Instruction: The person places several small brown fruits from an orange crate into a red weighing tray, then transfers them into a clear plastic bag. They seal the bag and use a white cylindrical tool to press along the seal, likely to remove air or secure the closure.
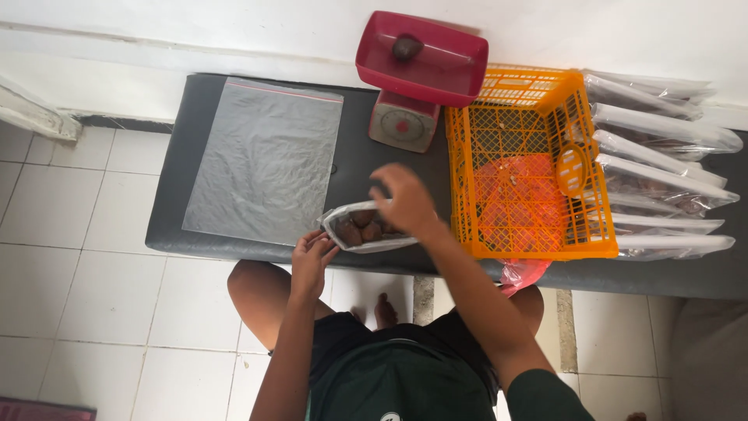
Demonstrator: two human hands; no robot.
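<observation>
My left hand [310, 261] pinches mouth of clear plastic pouch [362, 228] of brown fruit at bench [167, 195] edge; right hand [407, 201] half curled above, holding nothing visible. Film looks thin, slippery; contents lumpy, sagging. Best hold: rim, plus support underneath.

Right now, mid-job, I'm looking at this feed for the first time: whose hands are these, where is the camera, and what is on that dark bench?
There is one picture, taken from a camera on the person's head looking straight down, so you see their own arms and knees. No machine here, just two bare hands. The left hand pinches the open mouth of a small clear bag with dark brown pieces inside. The right hand is above that bag, fingers curled; whether it holds a piece is hard to tell. On the dark padded bench lie a flat empty clear bag, a kitchen scale with a red tray carrying one dark piece, an orange plastic basket, and a row of filled clear bags.
</observation>
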